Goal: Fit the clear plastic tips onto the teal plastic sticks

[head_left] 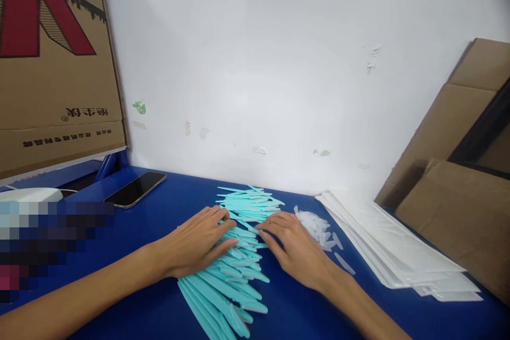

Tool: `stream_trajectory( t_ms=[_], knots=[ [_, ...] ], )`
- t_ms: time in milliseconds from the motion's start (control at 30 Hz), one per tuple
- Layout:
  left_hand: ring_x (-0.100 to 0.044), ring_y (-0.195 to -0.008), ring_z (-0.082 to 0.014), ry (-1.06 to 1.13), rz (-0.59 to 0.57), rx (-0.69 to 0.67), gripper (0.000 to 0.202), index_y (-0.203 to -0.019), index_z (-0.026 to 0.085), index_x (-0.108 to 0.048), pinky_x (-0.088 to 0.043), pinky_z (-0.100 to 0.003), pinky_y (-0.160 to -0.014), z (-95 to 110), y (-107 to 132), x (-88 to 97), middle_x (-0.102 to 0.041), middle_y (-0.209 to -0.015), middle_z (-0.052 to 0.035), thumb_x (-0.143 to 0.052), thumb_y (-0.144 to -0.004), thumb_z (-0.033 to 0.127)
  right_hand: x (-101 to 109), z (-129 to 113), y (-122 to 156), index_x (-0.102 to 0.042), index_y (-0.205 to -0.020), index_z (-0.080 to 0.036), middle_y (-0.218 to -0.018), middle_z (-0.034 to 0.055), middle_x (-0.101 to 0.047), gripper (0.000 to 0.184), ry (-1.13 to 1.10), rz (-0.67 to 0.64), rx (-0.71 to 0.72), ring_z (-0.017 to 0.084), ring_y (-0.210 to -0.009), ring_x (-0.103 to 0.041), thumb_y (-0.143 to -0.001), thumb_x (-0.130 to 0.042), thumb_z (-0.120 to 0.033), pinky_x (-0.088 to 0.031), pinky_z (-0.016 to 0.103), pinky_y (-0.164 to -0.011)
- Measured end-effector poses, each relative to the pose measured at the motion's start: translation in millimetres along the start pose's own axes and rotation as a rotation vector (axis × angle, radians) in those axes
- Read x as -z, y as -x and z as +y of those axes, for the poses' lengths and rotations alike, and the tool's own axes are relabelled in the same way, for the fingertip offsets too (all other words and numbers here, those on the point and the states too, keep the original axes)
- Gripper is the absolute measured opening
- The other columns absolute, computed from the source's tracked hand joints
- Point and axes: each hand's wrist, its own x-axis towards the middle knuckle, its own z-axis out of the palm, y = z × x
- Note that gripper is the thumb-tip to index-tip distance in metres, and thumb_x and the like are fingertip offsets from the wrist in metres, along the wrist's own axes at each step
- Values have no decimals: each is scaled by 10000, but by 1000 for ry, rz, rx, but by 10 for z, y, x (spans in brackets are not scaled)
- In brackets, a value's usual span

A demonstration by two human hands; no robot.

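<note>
Slim turquoise eyebrow razors (235, 292) lie fanned in a long pile on the blue table, with more of the same razors (249, 203) heaped behind. My left hand (201, 241) rests over the left side of the pile, fingers slightly bent and thumb apart, touching the razors. On the other side, my right hand (292, 247) has its thumb and forefinger closed at the end of one razor between the two heaps. Small translucent blade covers (314, 226) lie in a loose heap just beyond my right hand.
White flat bags (394, 249) are stacked at the right, beside brown cardboard (458, 223). A phone (137, 189) lies at the back left of the blue table (159, 313). A large printed carton (59, 85) stands at the left, and a white wall (255, 74) rises behind.
</note>
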Motion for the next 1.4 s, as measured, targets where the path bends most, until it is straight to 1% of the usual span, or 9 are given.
stream_trajectory(
  t_ms=[267, 500, 600, 733, 867, 967, 1067, 1200, 1400],
  knots=[
    [-588, -1169, -279, 70, -11, 3, 367, -1314, 232, -593, -434, -501, -1087, -6, 11, 4, -596, -1255, -92, -366, -1100, 424, 10, 23, 4, -706, -1199, -255, -1204, -4, -759, 327, 15, -94, 57, 216, -1202, -617, -1097, -396, -237, -333, 428, -1119],
    [-613, -1056, -250, 76, 15, -10, 336, -1221, 214, -621, -472, -442, -1013, 18, 18, 33, -617, -1151, -78, -377, -1097, 410, 25, -74, 12, -652, -1329, -253, -1275, 31, -732, 320, 26, -52, 58, 232, -1222, -613, -1083, -462, -331, -359, 452, -1128],
    [-617, -1025, -243, 70, 23, -17, 336, -1182, 222, -629, -463, -447, -1014, 11, 25, 34, -620, -1114, -67, -369, -1098, 419, 22, -83, 9, -654, -1326, -243, -1250, 44, -738, 318, 48, -17, 66, 235, -1204, -621, -1080, -462, -307, -388, 449, -1112],
    [-615, -1016, -239, 83, -8, 0, 371, -1161, 224, -630, -443, -477, -1034, 4, 33, 46, -617, -1104, -61, -325, -1108, 427, 46, 35, -6, -674, -1280, -232, -1196, 62, -750, 320, 131, 58, 27, 246, -1164, -640, -1063, -442, -197, -442, 462, -1058],
    [-619, -1023, -233, 98, -5, 3, 379, -1149, 219, -639, -435, -469, -1050, 9, 25, 65, -623, -1099, -60, -319, -1111, 418, 82, 241, 5, -654, -1307, -201, -1248, 94, -731, 335, 222, 86, -29, 273, -1193, -639, -1047, -443, -176, -468, 500, -1048],
    [-624, -1039, -232, 105, 9, 7, 383, -1142, 225, -652, -446, -444, -1040, 9, 13, 65, -632, -1098, -59, -323, -1110, 416, 76, 362, 40, -622, -1364, -165, -1346, 133, -686, 361, 291, 38, -65, 309, -1276, -605, -1046, -469, -241, -456, 547, -1088],
    [-619, -1062, -237, 117, -4, 19, 388, -1171, 235, -653, -430, -464, -1064, 1, 4, 56, -631, -1122, -59, -317, -1111, 420, 42, 417, 70, -558, -1450, -162, -1450, 149, -616, 436, 318, -31, -102, 334, -1383, -527, -1049, -478, -313, -409, 593, -1142],
    [-621, -1083, -235, 121, 6, 23, 383, -1218, 246, -643, -429, -448, -1071, -13, 6, 50, -634, -1156, -60, -325, -1109, 430, 22, 391, 76, -505, -1503, -194, -1521, 131, -551, 472, 297, -87, -131, 313, -1438, -470, -1070, -437, -370, -357, 587, -1188],
    [-642, -1098, -221, 102, 27, 37, 361, -1271, 276, -603, -429, -426, -1074, -55, -61, 38, -642, -1213, -50, -292, -1119, 379, 72, 298, 29, -483, -1519, -196, -1554, 142, -510, 477, 298, -161, -150, 316, -1447, -453, -1077, -420, -363, -322, 596, -1202]
  ],
)
